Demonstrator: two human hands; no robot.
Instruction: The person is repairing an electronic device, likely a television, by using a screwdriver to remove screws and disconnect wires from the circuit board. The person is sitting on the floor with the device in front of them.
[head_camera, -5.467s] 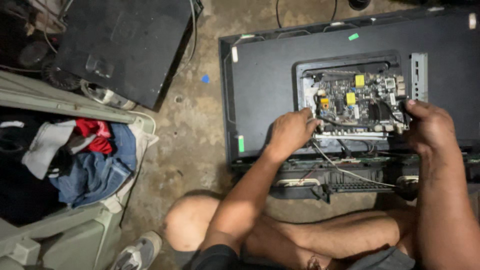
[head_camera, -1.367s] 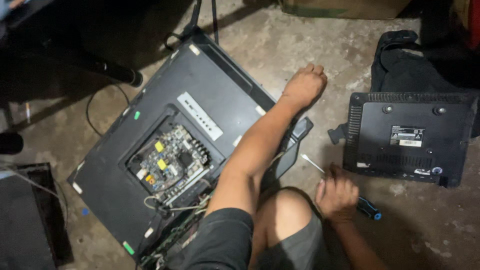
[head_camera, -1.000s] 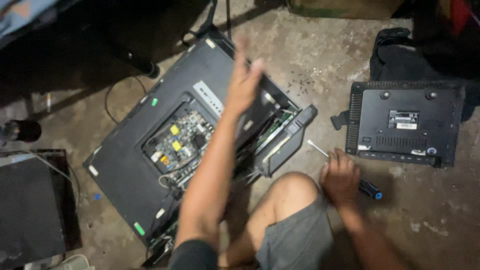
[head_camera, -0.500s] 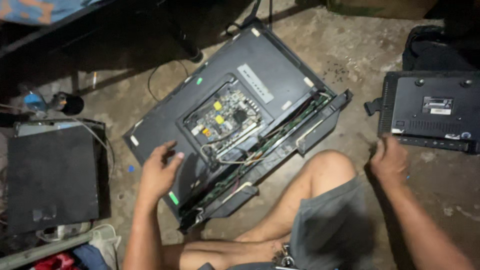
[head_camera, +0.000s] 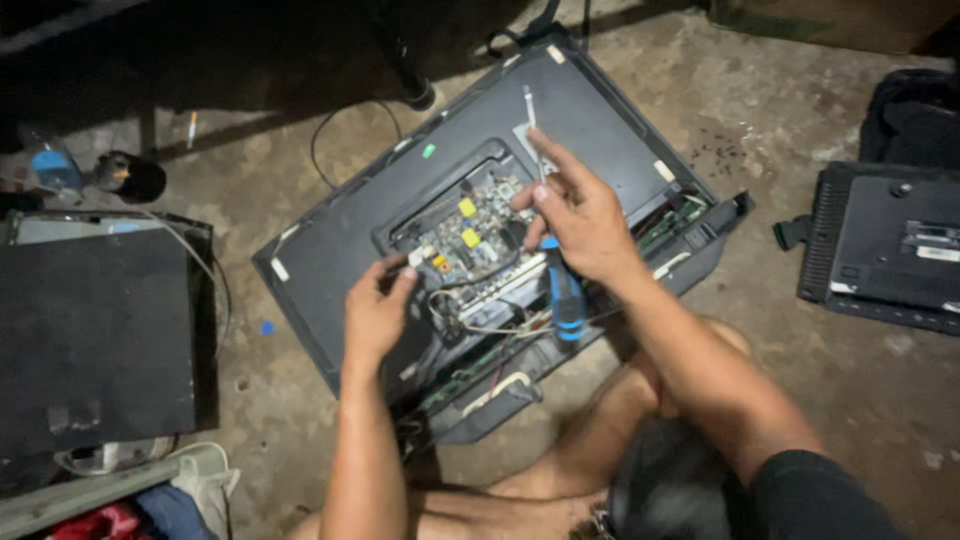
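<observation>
A black flat-screen set (head_camera: 610, 120) lies back-up and askew on the concrete floor, with its green circuit board (head_camera: 470, 230) exposed. My right hand (head_camera: 580, 215) holds a screwdriver (head_camera: 565, 295) with a blue and black handle over the board, its thin shaft poking up past my fingers. My left hand (head_camera: 375, 310) rests at the board's lower left edge, fingertips pinched at a small white connector (head_camera: 415, 258). White wires (head_camera: 480, 315) loop below the board. My bare legs are folded beneath the set.
A black flat panel (head_camera: 95, 340) lies at left, with a dark round object (head_camera: 135, 178) above it. A black device (head_camera: 890, 250) sits back-up at right. A black cable (head_camera: 350, 125) runs behind the set. Clothes (head_camera: 150, 505) fill a bin at bottom left.
My right hand left the floor at the right and now holds the screwdriver over the board. My left hand moved from the set's lower corner up to the board edge.
</observation>
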